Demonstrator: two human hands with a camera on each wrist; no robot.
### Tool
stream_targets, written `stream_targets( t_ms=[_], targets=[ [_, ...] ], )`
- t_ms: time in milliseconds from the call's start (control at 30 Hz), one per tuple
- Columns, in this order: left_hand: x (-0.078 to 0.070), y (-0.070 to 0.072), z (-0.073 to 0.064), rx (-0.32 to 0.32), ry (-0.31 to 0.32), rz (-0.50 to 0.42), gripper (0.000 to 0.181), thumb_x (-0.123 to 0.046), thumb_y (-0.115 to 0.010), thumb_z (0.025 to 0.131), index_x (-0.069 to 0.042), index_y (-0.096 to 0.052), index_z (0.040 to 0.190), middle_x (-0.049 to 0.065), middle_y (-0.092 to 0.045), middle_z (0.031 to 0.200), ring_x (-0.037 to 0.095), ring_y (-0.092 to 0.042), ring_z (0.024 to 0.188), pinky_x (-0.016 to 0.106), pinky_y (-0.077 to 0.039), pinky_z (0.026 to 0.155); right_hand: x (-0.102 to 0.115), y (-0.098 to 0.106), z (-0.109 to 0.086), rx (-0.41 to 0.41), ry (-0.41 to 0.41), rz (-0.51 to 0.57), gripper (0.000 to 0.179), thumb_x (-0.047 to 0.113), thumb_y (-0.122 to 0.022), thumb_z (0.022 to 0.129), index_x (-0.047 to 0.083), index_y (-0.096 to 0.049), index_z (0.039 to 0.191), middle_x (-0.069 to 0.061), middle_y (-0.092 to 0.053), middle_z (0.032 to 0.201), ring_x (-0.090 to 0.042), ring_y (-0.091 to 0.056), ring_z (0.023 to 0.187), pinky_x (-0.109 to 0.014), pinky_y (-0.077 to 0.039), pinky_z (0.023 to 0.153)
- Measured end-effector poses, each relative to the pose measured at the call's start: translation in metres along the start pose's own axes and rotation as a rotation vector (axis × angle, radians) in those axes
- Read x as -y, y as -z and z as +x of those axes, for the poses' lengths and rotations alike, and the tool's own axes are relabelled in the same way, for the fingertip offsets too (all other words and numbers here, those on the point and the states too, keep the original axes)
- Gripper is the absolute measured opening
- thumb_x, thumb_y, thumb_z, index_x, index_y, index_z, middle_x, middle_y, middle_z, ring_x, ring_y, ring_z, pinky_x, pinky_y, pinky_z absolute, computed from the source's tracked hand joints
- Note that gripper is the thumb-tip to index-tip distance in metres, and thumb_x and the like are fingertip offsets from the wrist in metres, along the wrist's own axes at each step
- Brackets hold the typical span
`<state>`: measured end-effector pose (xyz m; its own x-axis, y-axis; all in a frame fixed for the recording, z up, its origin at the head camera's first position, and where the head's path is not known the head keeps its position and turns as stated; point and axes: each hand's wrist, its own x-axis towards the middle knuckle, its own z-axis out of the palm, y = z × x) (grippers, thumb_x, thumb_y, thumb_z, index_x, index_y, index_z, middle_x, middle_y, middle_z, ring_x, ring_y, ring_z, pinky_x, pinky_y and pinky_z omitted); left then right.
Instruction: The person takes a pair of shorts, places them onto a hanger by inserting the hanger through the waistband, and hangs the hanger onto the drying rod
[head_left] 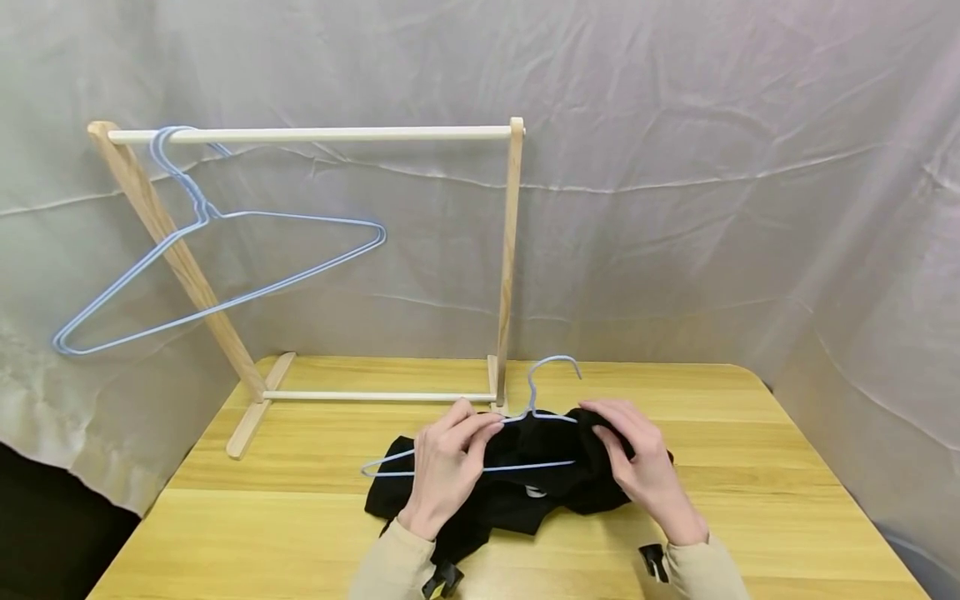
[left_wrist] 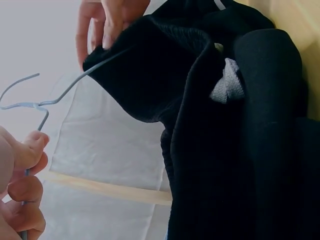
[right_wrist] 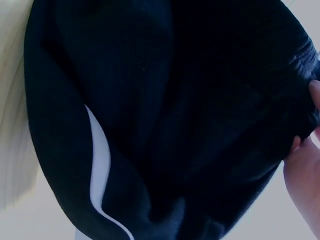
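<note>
On the left stood a wooden rack (head_left: 315, 134), with at least 2 blue hangers (head_left: 201, 208) hooked over the left part of its top bar. Its feet rested on the far left part of a wooden table (head_left: 262, 517), and its right post stood just beyond the left hand (head_left: 447, 458). That hand had its fingers curled around the left shoulder of another blue hanger (head_left: 532, 392), thumb and forefinger meeting on the wire near the neck. A light sleeve (head_left: 393, 567) covered the left forearm, with a black buckle (head_left: 441, 581) near the wrist.

The held hanger's left end stuck out past the left edge of a black garment (head_left: 525, 512), its hook pointed up and curved to the right, and its right end was hidden inside the garment's opening. The garment lay bunched on the near middle of the table, its right part lifted; a white stripe (right_wrist: 100, 160) showed on it in the right wrist view.

To the right, the right hand (head_left: 637, 454) pinched the gathered edge of the garment between thumb and fingers, around the hanger's right arm. A 2nd black buckle (head_left: 655, 562) hung beside that wrist. A grey curtain (head_left: 675, 208) rose behind the table.
</note>
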<state>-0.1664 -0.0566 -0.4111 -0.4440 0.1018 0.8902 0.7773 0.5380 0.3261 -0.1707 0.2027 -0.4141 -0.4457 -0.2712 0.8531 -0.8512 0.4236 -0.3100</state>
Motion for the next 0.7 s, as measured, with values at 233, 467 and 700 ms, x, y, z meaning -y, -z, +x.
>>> stream_targets(
  t_ms=[233, 467, 700],
  targets=[
    [0.0, -0.002, -0.001, 0.003, -0.017, 0.042, 0.004, -0.014, -0.074, 0.09, -0.014, -0.079, 0.09, -0.007, -0.047, 0.068, 0.001, -0.036, 0.048, 0.011, -0.023, 0.047, 0.002, 0.0, -0.003, 0.143, -0.047, -0.131, 0.045, -0.019, -0.069, 0.078, 0.003, -0.071, 0.117, -0.008, -0.071, 0.109, -0.02, -0.062, 0.101, -0.012, -0.04, 0.099],
    [0.0, 0.0, 0.0, 0.053, 0.007, 0.056, 0.01, -0.011, -0.077, 0.087, -0.014, -0.079, 0.096, -0.005, -0.059, 0.078, 0.003, -0.048, 0.056, 0.012, -0.034, 0.053, 0.002, -0.003, -0.004, 0.149, -0.047, -0.196, 0.04, -0.012, -0.071, 0.081, 0.008, -0.07, 0.116, -0.002, -0.07, 0.101, -0.016, -0.062, 0.09, -0.025, -0.04, 0.083],
    [-0.002, 0.004, 0.009, 0.024, -0.189, -0.065, 0.021, -0.01, -0.07, 0.094, -0.008, -0.072, 0.115, 0.009, -0.065, 0.115, 0.024, -0.061, 0.109, 0.032, -0.048, 0.097, 0.0, -0.004, -0.005, 0.009, -0.113, -0.115, 0.024, -0.008, -0.063, 0.091, -0.001, -0.068, 0.114, -0.008, -0.068, 0.096, -0.009, -0.059, 0.086, -0.014, -0.043, 0.085]
  ],
)
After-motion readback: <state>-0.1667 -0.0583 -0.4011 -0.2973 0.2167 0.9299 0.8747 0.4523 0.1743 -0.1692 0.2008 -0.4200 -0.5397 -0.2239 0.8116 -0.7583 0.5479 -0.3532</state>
